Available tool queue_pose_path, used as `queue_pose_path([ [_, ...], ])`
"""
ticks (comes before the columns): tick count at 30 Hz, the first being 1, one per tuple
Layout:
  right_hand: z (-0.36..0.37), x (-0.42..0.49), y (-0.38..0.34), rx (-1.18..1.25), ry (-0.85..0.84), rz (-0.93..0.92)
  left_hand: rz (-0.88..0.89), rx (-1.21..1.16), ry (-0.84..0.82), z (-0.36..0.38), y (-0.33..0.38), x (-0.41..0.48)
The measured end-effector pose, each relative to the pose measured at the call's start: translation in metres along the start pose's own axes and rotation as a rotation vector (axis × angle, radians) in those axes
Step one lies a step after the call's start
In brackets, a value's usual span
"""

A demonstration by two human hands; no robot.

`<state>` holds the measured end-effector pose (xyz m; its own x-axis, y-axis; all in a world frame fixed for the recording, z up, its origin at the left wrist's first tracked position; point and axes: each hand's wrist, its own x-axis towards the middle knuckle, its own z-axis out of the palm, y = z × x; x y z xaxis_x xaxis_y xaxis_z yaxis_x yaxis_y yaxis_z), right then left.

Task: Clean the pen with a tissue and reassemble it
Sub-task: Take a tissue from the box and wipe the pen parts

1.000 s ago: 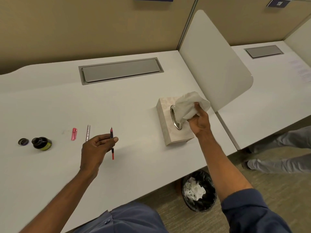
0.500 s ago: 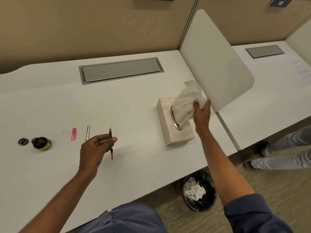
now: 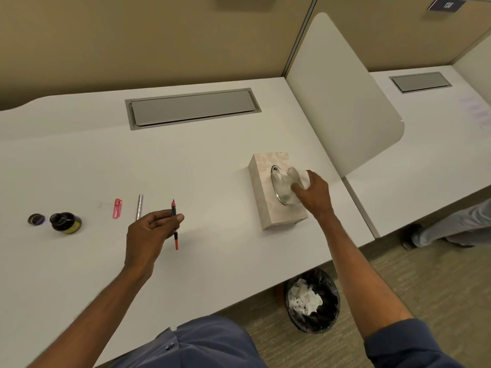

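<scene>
My left hand (image 3: 150,235) pinches the thin inner part of the pen (image 3: 174,229), red at its lower end with a pointed tip at the top, held just above the white desk (image 3: 212,261). A silver pen barrel (image 3: 139,206) and a pink cap (image 3: 117,208) lie on the desk to its left. On the right my right hand (image 3: 314,193) grips a white tissue (image 3: 288,181) down at the ringed opening of the beige tissue box (image 3: 268,205).
An open ink bottle (image 3: 65,222) and its lid (image 3: 36,219) stand at the far left. A white divider panel (image 3: 340,102) rises right of the box. Below the desk edge is a black waste bin (image 3: 312,301) with crumpled tissues. A person's legs (image 3: 449,229) show at right.
My right hand, which had the tissue lifted above the box, has come down to the box opening with the tissue bunched low. My left hand has kept still with the pen part.
</scene>
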<state>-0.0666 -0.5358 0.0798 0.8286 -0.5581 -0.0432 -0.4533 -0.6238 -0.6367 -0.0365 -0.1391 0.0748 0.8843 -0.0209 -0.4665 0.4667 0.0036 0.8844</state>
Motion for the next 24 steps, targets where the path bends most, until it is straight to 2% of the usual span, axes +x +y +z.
queue_pose_path([
  [4,-0.006,-0.003,0.000,-0.132,-0.233,0.005,0.000,0.000,0.000,0.000,-0.001,0.001],
  [7,-0.002,0.000,0.004,-0.227,-0.322,0.034,-0.001,0.000,-0.006,0.000,-0.001,0.001],
  [11,0.008,0.001,0.002,-0.369,-0.309,0.035,0.000,-0.002,-0.012,0.002,-0.001,0.001],
  [18,0.012,0.004,-0.008,-0.293,-0.260,0.133,-0.005,-0.004,0.009,-0.003,-0.002,0.000],
  [24,-0.006,0.021,-0.003,-0.110,-0.248,0.214,-0.001,-0.009,0.019,-0.004,0.000,-0.001],
])
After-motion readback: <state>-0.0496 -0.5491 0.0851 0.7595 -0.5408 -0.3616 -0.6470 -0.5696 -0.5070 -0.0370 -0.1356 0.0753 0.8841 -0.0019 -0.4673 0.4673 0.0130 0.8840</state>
